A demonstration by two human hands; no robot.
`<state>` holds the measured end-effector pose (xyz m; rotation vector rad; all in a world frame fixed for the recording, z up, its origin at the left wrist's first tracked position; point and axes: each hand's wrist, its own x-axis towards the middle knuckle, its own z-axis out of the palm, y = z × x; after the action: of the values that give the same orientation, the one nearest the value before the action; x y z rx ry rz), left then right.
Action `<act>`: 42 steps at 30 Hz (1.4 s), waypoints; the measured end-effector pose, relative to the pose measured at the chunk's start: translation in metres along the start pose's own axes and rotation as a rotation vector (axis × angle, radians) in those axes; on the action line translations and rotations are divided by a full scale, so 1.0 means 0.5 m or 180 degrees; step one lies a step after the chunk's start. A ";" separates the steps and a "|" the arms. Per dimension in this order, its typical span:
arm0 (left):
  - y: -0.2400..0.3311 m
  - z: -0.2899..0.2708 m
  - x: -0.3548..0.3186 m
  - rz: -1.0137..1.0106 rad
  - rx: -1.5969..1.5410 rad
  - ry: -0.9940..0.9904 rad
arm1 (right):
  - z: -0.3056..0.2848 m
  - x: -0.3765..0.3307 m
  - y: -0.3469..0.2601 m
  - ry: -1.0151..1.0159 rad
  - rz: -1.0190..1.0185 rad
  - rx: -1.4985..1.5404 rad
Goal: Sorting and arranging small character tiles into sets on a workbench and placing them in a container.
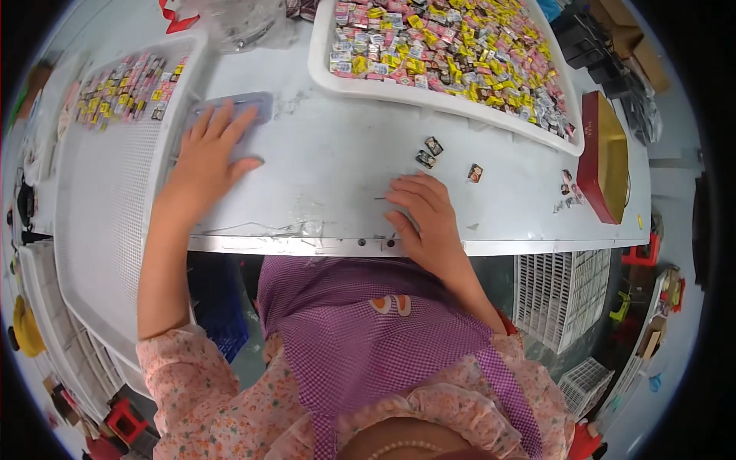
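With its fingers spread and nothing in its grip, my left hand point(205, 162) rests over a shallow translucent plastic box point(261, 106), beside the white tray at the left. My right hand point(425, 222) lies near the table's front edge, fingers slightly bent and thumb apart, with nothing visible in it. Just beyond its fingertips are two small dark wrapped pieces point(426, 159), and another small wrapped piece point(475, 173) lies to their right. A short thin dark line shows on the table by the index finger; I cannot tell what it is.
A big white tray point(445, 98) heaped with small wrapped pieces stands at the far right. On the left, a white mesh-bottomed tray point(107, 199) holds rows of such pieces at its far end. A red and gold box point(602, 161) stands at the right edge; clear plastic bags point(245, 23) lie behind.
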<state>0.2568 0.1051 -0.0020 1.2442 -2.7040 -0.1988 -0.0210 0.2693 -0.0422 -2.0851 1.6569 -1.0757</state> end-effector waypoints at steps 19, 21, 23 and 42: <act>0.229 0.094 -0.041 -0.0742 -0.6190 0.0373 | 0.000 0.018 -0.073 0.0261 0.0878 0.2173; 0.234 0.106 -0.041 -0.0724 -0.6107 0.0249 | 0.005 0.022 -0.091 0.0164 0.1298 0.2300; 0.237 0.119 -0.034 -0.0582 -0.5533 0.0241 | -0.002 0.019 -0.082 0.0392 0.0800 0.1685; 0.303 0.067 -0.017 -0.1213 -0.6325 0.0496 | -0.009 0.024 -0.079 0.0415 0.0488 0.0310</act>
<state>0.1434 0.2109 -0.0073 0.7518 -0.8716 -1.9210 0.0050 0.2715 -0.0101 -1.8303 1.7540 -1.2375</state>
